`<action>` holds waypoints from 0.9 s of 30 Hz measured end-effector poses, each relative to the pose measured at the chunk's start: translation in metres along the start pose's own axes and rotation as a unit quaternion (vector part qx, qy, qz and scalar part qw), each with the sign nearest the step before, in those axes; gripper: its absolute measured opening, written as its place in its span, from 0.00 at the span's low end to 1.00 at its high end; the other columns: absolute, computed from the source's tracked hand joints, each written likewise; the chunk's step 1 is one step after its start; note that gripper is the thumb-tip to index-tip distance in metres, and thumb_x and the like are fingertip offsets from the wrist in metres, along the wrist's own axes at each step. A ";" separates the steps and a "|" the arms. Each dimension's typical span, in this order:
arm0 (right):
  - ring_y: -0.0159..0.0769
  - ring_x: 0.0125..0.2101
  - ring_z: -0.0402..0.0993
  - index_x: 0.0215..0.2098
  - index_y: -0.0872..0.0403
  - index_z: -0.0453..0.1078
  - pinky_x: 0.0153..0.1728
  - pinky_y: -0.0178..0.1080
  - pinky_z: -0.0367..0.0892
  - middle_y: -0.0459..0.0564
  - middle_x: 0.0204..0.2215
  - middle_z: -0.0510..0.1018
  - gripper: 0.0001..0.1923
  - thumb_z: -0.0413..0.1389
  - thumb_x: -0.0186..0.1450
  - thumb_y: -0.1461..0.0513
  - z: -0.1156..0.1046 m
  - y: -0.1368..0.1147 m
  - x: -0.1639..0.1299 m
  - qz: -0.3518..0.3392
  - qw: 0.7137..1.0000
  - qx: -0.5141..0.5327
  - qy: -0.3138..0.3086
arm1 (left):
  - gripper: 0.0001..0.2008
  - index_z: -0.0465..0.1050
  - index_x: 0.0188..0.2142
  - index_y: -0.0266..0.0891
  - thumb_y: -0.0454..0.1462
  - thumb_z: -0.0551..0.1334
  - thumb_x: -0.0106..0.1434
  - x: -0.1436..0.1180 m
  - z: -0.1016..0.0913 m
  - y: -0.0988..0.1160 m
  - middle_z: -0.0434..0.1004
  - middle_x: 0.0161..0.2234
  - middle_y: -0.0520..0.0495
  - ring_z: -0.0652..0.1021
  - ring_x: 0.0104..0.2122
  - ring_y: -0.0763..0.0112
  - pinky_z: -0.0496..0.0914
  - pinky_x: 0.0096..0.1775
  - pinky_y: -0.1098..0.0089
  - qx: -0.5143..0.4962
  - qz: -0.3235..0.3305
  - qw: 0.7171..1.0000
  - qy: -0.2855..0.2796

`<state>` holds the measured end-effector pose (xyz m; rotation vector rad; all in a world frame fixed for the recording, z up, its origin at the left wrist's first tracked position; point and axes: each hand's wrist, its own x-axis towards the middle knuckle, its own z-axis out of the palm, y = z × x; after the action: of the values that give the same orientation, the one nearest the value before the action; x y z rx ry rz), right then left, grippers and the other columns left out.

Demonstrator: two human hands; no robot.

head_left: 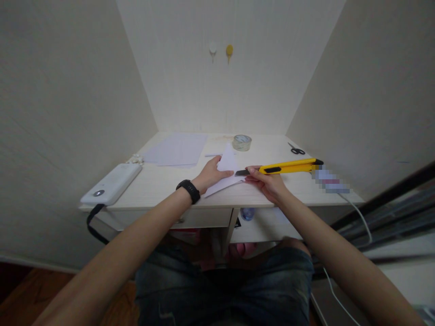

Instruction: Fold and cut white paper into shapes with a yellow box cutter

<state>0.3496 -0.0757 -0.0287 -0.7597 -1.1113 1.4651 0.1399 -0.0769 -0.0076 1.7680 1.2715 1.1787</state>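
1. Pale walls close in a whitish wood-grain desk [163, 181] at centre frame.
2. Left hand [212, 174] presses flat, fingers spread, on a folded white paper [228, 170]; the blade tip sits close to its thumb and could nick it if the paper slips.
3. Right hand [268, 183] grips a long yellow plastic utility knife [287, 167] (blade extended).
4. Upper centre: glossy tape roll [242, 142]; right, small scissors [297, 149]; left, smooth white power bank [112, 183].

Matt white paper [227, 171] lies on pale wood-grain desk [163, 183]; yellow glossy plastic knife [288, 167].
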 end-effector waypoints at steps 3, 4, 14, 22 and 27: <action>0.36 0.34 0.79 0.30 0.54 0.77 0.42 0.41 0.77 0.48 0.32 0.81 0.18 0.73 0.46 0.55 0.000 0.001 0.001 -0.009 1.000 -0.022 0.003 | 0.27 0.68 0.52 0.34 0.40 0.70 0.54 0.000 0.000 -0.001 0.76 0.51 0.38 0.76 0.47 0.59 0.70 0.49 0.60 -0.020 -0.011 1.000 -0.019; 0.37 0.34 0.79 0.30 0.54 0.77 0.42 0.42 0.77 0.48 0.32 0.81 0.18 0.73 0.46 0.55 0.000 0.002 0.001 -0.010 0.999 -0.029 0.007 | 0.27 0.68 0.52 0.34 0.40 0.70 0.54 0.000 0.000 -0.001 0.75 0.52 0.38 0.77 0.48 0.60 0.70 0.49 0.61 -0.032 -0.019 0.999 -0.028; 0.38 0.30 0.80 0.29 0.54 0.77 0.41 0.43 0.79 0.49 0.31 0.82 0.19 0.74 0.43 0.55 -0.002 0.000 0.001 0.007 0.999 -0.014 0.030 | 0.23 0.73 0.47 0.34 0.41 0.70 0.53 0.001 -0.007 0.004 0.78 0.50 0.38 0.78 0.46 0.59 0.70 0.49 0.59 -0.067 -0.069 0.991 -0.090; 0.40 0.32 0.81 0.30 0.54 0.76 0.43 0.44 0.78 0.50 0.31 0.82 0.18 0.73 0.45 0.56 -0.005 0.003 0.004 0.008 0.999 -0.028 0.034 | 0.24 0.74 0.46 0.33 0.42 0.71 0.52 0.001 -0.009 0.002 0.77 0.50 0.37 0.78 0.44 0.59 0.71 0.49 0.59 -0.037 -0.063 0.995 -0.066; 0.39 0.33 0.79 0.30 0.55 0.77 0.42 0.44 0.75 0.48 0.29 0.81 0.18 0.72 0.45 0.54 -0.003 0.011 0.005 -0.020 0.995 -0.097 0.032 | 0.21 0.75 0.41 0.35 0.42 0.71 0.49 0.006 -0.013 0.002 0.80 0.46 0.39 0.79 0.44 0.56 0.72 0.47 0.59 0.025 -0.094 0.991 -0.088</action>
<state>0.3475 -0.0695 -0.0394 -0.9088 -1.2247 1.3034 0.1292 -0.0720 0.0009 1.7039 1.3382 0.8745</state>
